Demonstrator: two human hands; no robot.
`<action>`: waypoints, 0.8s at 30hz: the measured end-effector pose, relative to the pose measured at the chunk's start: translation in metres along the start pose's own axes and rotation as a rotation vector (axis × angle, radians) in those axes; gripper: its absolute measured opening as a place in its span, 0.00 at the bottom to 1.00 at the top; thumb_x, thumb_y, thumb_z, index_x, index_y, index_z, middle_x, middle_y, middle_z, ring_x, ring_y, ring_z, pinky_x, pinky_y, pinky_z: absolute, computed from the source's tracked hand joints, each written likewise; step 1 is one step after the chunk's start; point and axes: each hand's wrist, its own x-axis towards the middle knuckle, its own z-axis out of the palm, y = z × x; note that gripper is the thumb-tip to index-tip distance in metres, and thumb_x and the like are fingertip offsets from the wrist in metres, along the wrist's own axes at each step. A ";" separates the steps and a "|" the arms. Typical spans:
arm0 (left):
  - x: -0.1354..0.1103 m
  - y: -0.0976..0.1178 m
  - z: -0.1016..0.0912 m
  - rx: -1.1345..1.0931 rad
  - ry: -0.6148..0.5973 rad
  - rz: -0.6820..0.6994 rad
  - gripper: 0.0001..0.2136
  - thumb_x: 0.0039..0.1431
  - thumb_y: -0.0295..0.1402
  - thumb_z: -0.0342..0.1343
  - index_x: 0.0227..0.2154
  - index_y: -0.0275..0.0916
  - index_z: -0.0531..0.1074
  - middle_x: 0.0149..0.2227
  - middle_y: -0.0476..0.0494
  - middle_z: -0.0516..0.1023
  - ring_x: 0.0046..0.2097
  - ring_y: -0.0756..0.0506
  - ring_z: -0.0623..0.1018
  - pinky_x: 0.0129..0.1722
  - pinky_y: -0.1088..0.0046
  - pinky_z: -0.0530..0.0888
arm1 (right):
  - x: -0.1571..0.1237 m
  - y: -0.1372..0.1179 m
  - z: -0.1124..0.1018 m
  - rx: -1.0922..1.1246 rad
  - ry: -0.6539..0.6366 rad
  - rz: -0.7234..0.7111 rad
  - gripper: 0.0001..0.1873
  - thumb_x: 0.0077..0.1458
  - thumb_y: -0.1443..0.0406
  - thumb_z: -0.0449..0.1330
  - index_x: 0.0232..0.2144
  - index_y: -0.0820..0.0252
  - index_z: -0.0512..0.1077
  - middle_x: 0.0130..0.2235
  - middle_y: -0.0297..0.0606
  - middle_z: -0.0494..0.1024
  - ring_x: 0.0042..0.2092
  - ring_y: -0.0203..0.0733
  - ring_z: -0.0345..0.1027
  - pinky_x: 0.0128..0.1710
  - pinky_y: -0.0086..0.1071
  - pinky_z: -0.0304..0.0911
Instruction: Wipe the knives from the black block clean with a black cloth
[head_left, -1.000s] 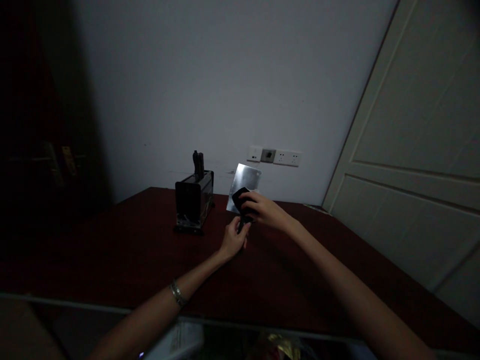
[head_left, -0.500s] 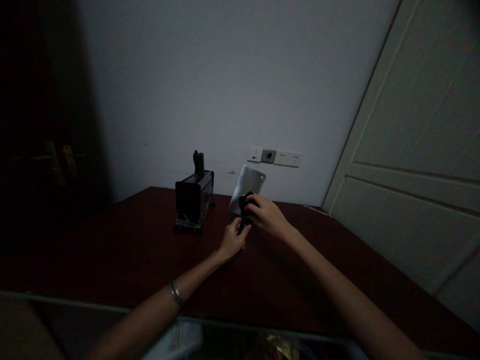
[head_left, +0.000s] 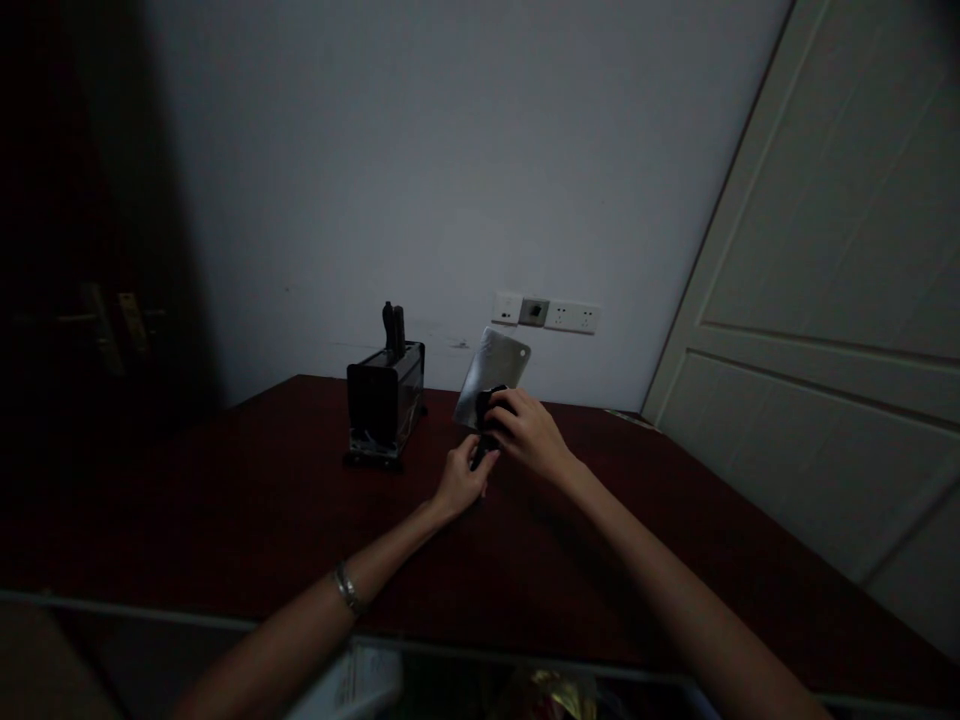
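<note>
A cleaver (head_left: 493, 362) with a broad shiny blade and a hole near its top corner is held up above the table, tilted to the right. My left hand (head_left: 461, 478) is closed around its black handle (head_left: 482, 452). In my right hand (head_left: 529, 428), curled fingers grip a small black object (head_left: 487, 402) at the lower part of the blade. Its kind cannot be made out in the dim light, and the fingers cover part of it. To the left stands a black knife block (head_left: 385, 400) with black-handled knives (head_left: 394, 330) upright in it.
The dark red tabletop (head_left: 247, 500) reaches back to a pale wall with sockets (head_left: 571, 317). A white panelled door (head_left: 817, 300) leans in at the right. Below the table's front edge are a white item (head_left: 371, 680) and a gold-coloured wrapper (head_left: 559, 692).
The whole view has shifted slightly. Both hands keep nearly the same pose on the cleaver and the black object.
</note>
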 end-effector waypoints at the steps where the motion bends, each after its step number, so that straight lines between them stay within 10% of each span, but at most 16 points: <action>1: 0.000 0.001 0.000 -0.009 -0.010 0.002 0.12 0.55 0.42 0.51 0.29 0.38 0.62 0.17 0.58 0.61 0.14 0.56 0.64 0.14 0.82 0.58 | -0.001 0.000 0.001 0.067 0.053 0.032 0.07 0.51 0.67 0.58 0.35 0.58 0.71 0.44 0.44 0.69 0.47 0.47 0.61 0.44 0.41 0.59; 10: 0.002 0.002 0.000 -0.076 -0.067 -0.032 0.12 0.56 0.43 0.50 0.32 0.37 0.61 0.20 0.57 0.63 0.13 0.57 0.64 0.12 0.82 0.57 | -0.032 0.035 -0.001 0.475 0.528 0.534 0.11 0.45 0.60 0.62 0.31 0.59 0.71 0.38 0.40 0.73 0.42 0.44 0.66 0.46 0.40 0.59; 16: 0.004 0.005 -0.002 -0.112 -0.049 -0.005 0.12 0.57 0.43 0.48 0.31 0.37 0.60 0.23 0.54 0.67 0.14 0.56 0.66 0.12 0.82 0.59 | -0.069 0.063 0.016 0.402 0.373 0.599 0.12 0.45 0.58 0.61 0.31 0.59 0.71 0.37 0.41 0.73 0.41 0.45 0.66 0.45 0.40 0.60; 24: 0.007 0.007 -0.003 -0.144 -0.068 -0.004 0.13 0.58 0.44 0.46 0.32 0.37 0.59 0.30 0.49 0.71 0.15 0.56 0.68 0.14 0.82 0.61 | -0.104 0.061 0.058 0.183 -0.162 0.464 0.08 0.49 0.68 0.57 0.34 0.59 0.71 0.40 0.43 0.70 0.44 0.44 0.62 0.46 0.37 0.58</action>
